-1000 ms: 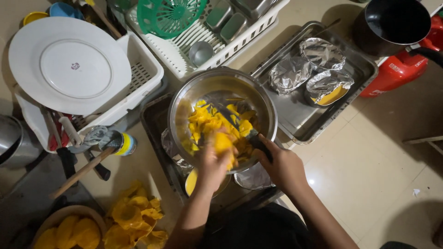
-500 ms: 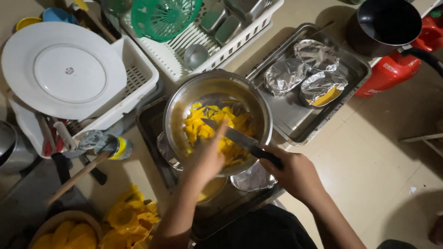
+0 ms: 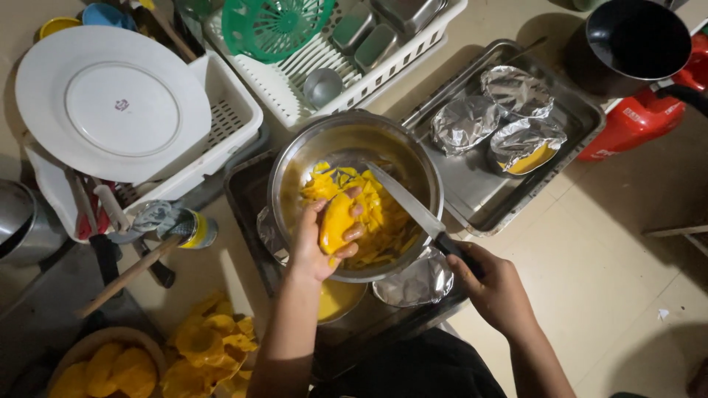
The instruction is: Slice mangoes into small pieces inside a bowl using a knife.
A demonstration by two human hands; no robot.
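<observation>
My left hand (image 3: 316,243) holds a peeled yellow mango (image 3: 336,221) over a steel bowl (image 3: 295,158) that contains several yellow mango slices (image 3: 376,214). My right hand (image 3: 495,289) grips the black handle of a long knife (image 3: 409,205). The blade points up and left across the bowl, its tip near the slices, just right of the mango. The bowl sits on a dark metal tray (image 3: 243,191) on the floor.
Three foil-covered bowls (image 3: 487,118) lie in a steel tray (image 3: 568,103) to the right. White dish racks (image 3: 236,118) with a white plate (image 3: 110,103) and green strainer (image 3: 273,26) stand behind. Mango peels (image 3: 210,343) and a bowl of mangoes (image 3: 103,368) lie lower left. Black pan (image 3: 634,40), red container (image 3: 638,121).
My left hand has lifted a mango piece and turned it upright over the bowl. The knife in my right hand has swung slightly higher across the bowl.
</observation>
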